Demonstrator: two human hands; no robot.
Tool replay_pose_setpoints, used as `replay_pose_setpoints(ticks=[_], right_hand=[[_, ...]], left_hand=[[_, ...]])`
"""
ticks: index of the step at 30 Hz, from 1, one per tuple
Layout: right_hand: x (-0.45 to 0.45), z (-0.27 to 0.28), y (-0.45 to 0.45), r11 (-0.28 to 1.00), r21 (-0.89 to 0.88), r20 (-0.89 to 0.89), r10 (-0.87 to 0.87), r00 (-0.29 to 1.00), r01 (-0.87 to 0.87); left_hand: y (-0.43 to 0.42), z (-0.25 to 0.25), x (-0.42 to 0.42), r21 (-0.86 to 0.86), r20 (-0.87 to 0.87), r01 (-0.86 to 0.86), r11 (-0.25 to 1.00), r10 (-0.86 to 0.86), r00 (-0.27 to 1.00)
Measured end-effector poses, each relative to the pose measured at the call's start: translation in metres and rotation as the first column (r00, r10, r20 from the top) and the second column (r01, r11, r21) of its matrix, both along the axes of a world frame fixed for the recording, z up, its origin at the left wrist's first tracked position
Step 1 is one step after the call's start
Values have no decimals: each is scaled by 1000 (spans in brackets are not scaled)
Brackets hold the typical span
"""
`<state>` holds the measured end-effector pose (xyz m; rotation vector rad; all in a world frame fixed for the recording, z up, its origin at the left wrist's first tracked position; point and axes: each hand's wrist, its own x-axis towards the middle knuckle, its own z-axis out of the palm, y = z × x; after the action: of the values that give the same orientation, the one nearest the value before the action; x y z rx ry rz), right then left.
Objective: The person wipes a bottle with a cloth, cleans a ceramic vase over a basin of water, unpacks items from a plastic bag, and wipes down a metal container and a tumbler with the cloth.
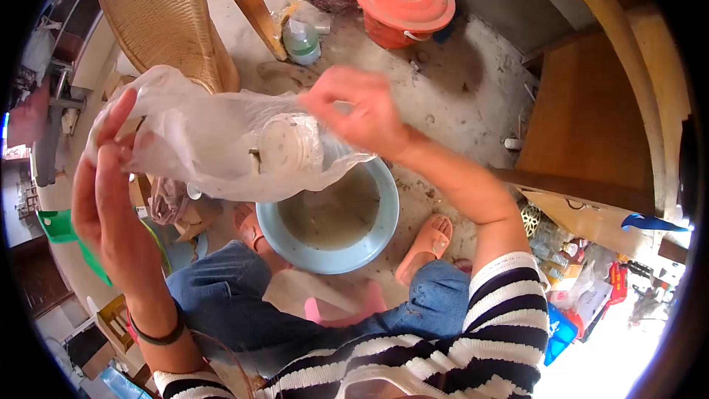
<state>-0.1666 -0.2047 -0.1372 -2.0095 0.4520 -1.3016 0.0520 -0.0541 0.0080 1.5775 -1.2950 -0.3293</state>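
A translucent plastic bag (199, 140) is stretched between my hands, above a light blue basin (390, 210) of murky water. My left hand (111, 177) grips its left end with the fingers raised. My right hand (362, 111), smeared by motion, has its fingers closed at the bag's right edge. A round whitish thing (284, 144) with a shiny side shows at the bag's middle; I cannot tell whether it is inside or behind the film. The basin stands on the floor between my sandalled feet.
A red lidded bucket (402, 7) and a greenish plastic bottle (301, 43) stand on the floor ahead. A woven chair (159, 15) is at the left. A wooden cabinet (591, 118) and assorted clutter lie to the right. A pink stool (347, 310) is beneath me.
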Motion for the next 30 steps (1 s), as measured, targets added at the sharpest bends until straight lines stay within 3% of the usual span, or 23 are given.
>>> replay_pose_setpoints(ticks=[2, 4, 6, 8, 12, 15, 18, 21, 24, 27, 30], right_hand=[[-8, 0, -23, 929, 291, -135, -195, 971, 227], [-7, -33, -62, 853, 347, -250, -318, 915, 391], [-11, -107, -104, 831, 256, -415, -367, 833, 493], [-2, -151, -114, 814, 291, -552, -287, 783, 503], [45, -170, -129, 823, 212, -722, -232, 652, 527], [103, -196, -144, 803, -205, -731, -506, 458, 560], [142, -202, -160, 821, -354, -679, -554, 481, 448], [152, -194, -169, 839, -160, -796, -422, 435, 521], [144, -189, -163, 863, -123, -857, -342, 386, 491], [102, -199, -155, 807, -210, -817, -455, 355, 551], [35, -199, -144, 788, -126, -699, -501, 510, 603]], left_hand=[[10, -1, 14, -14, 35, 56, 998, -55, 998], [14, 8, 6, 11, 20, -16, 1000, 16, 1000], [20, 13, 7, 44, 40, -65, 997, 63, 997], [29, 16, 16, 81, 69, -84, 993, 78, 995], [29, 9, 21, 75, 18, -204, 976, 203, 979], [27, 7, 24, 34, 45, -185, 982, 183, 982], [23, 8, 20, 30, 84, -235, 972, 231, 969], [24, 4, 25, 0, 5, -270, 963, 270, 963], [24, 6, 24, 14, 35, -286, 958, 286, 958], [27, 10, 23, 10, 62, -279, 960, 278, 959], [30, 12, 22, -10, 9, -262, 965, 262, 965]])
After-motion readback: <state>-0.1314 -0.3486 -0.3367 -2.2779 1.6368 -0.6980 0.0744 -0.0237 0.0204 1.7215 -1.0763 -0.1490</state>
